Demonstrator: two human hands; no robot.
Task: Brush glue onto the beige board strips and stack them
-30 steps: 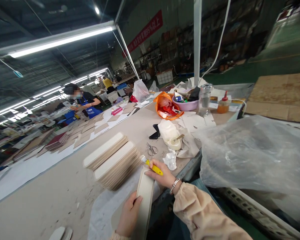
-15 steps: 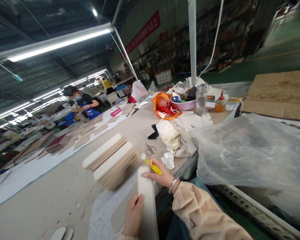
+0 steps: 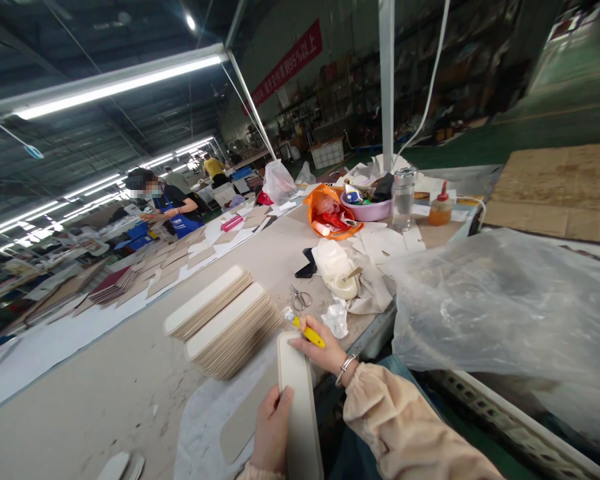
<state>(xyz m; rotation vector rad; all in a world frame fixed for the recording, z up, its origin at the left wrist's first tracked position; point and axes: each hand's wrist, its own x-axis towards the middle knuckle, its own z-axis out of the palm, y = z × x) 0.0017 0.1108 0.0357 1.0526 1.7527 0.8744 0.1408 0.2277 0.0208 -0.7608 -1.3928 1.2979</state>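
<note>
My left hand (image 3: 274, 427) grips the left edge of a long, pale strip with rounded corners (image 3: 300, 410), its thumb on top. In my right hand (image 3: 323, 347) is a yellow-handled brush (image 3: 313, 335), its whitish bristle end pointing up and left. Fingers of that hand also touch the strip near its far end. Two neat stacks of similar strips lie beyond: a nearer stack (image 3: 235, 333) and a farther stack (image 3: 207, 300). Another flat piece (image 3: 243, 423) rests on a white sheet (image 3: 195, 417) left of my left hand.
Small scissors (image 3: 301, 298), crumpled white paper (image 3: 336, 319) and a whitish plastic container (image 3: 336, 267) lie beyond my right hand. Farther back are an orange bag (image 3: 330, 210), a glass jar (image 3: 404, 200) and a glue bottle (image 3: 440, 207). Clear plastic sheeting (image 3: 505, 300) covers the right side.
The strip and my left hand have shifted slightly to the right. My right hand keeps the brush and has barely moved. A co-worker in the background has moved their hands a little.
</note>
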